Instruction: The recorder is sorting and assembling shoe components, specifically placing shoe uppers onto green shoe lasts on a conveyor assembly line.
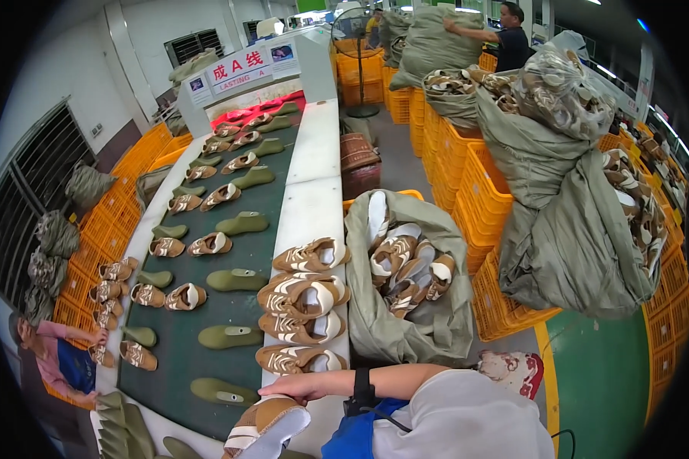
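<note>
My right hand (302, 386), with a black strap on its wrist, reaches in from the lower right. Its fingers close on the edge of a brown-and-white shoe upper (262, 422), whose pale lining faces up. My left hand is out of view. Just beyond the held upper, a green shoe last (223, 392) lies on the dark green conveyor belt (172, 375). Several matching uppers (302, 327) sit in a row on the white ledge (311, 200) beside the belt, toes pointing left.
A grey-green sack (436, 329) of uppers stands right of the ledge. More full sacks (582, 245) rest on stacked orange crates (486, 183). Across the belt a person (61, 356) in pink sleeves handles uppers; another person (509, 38) stands at the back beside a large sack.
</note>
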The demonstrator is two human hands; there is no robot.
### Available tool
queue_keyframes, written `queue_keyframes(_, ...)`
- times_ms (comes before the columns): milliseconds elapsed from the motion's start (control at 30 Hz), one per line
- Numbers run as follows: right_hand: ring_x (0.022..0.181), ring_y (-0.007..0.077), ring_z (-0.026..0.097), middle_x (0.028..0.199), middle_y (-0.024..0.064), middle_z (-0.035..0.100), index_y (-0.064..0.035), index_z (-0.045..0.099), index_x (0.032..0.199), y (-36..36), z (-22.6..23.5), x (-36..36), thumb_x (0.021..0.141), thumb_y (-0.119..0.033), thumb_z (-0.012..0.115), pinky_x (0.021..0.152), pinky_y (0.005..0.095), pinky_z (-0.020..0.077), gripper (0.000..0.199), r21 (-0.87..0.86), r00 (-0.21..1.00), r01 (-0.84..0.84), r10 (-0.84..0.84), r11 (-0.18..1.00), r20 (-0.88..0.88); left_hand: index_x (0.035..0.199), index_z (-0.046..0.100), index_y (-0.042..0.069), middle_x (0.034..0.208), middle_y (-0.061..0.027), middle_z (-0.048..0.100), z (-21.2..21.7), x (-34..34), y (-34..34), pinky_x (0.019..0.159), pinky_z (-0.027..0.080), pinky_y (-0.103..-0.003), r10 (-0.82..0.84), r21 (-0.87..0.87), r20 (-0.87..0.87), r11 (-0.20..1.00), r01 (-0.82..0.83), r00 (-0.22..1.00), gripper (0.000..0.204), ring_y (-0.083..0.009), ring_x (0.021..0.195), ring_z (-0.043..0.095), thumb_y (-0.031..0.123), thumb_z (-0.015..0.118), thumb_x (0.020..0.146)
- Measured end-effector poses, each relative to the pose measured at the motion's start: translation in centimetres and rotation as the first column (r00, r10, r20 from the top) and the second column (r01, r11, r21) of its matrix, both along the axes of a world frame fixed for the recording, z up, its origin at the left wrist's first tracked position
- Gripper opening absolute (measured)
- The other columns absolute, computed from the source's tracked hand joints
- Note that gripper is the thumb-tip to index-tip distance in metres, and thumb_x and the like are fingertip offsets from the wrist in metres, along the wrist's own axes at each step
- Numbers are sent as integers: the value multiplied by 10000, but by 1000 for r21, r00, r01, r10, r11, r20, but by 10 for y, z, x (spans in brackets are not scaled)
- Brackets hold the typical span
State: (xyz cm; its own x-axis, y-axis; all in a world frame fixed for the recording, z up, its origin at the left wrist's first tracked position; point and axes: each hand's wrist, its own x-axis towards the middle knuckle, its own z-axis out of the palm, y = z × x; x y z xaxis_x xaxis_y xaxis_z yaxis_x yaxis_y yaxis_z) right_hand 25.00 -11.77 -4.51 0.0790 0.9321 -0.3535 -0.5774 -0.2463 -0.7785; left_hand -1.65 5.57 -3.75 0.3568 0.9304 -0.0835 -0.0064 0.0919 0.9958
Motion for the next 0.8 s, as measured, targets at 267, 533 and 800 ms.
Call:
queue_keyframes(267, 380, 51, 323, 522, -68, 390, -160, 514, 687, 4, 3, -5, 834, -513, 497, 359, 202, 232, 383, -7, 990, 140, -140, 990, 27, 1262, 377, 15, 1287, -154, 415, 10, 7, -23, 969, 349, -353, -53, -273, 360, 949, 160, 932, 614, -248, 1175, 411, 481, 458, 871)
queue_keyframes(533, 538, 15, 381, 581, -71, 420, -96, 551, 672, -2, 6, -2, 867, -315, 551, 458, 200, 307, 294, 219, 944, 36, -105, 975, 312, 1266, 400, 90, 1262, -106, 458, 7, 12, -51, 1029, 259, -470, -161, -393, 462, 844, 364, 872, 563, -283, 1180, 397, 483, 453, 866)
queue_keyframes(800, 572, 231, 541, 585, 73, 550, -38, 555, 644, -13, 42, -35, 715, -303, 654, 542, 332, 399, 292, 329, 571, -330, -91, 885, 816, 1226, 433, 5, 1221, -166, 492, -2, 5, -41, 954, 382, -432, 129, -525, 389, 844, 105, 912, 521, -295, 1111, 471, 367, 494, 856)
